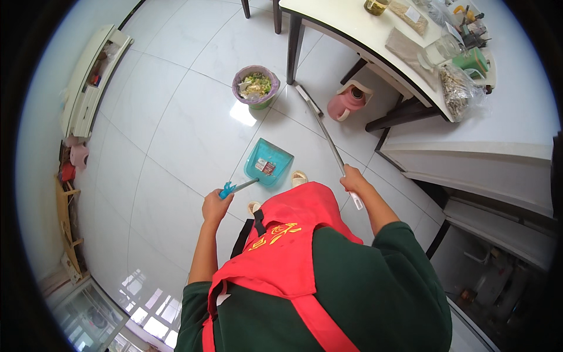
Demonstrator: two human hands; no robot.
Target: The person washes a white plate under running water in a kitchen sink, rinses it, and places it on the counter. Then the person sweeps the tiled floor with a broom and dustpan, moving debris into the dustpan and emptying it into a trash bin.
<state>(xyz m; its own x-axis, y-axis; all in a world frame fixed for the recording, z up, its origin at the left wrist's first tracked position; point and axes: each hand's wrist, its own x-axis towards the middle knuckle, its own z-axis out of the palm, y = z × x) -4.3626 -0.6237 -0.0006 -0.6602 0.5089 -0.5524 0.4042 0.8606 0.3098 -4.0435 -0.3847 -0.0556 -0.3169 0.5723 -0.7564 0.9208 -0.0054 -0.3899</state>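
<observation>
My left hand (215,205) grips the handle of a teal plastic dustpan (278,154), close to a blue clip on the handle. The pan lies low, just ahead of my feet, with a printed label inside and perhaps a few crumbs. My right hand (354,179) is closed around the pole of a broom (329,137), below its white end grip. The narrow broom head (308,99) rests on the tiles beside a dark table leg. Its bristles are mostly hidden from above.
A lined bin (264,104) full of vegetable scraps stands ahead. Right of the broom head, a pink thermos jug (343,105) sits under the table (334,17), whose top carries a glass jar, bags and a cloth. A white cabinet (79,110) lines the left wall.
</observation>
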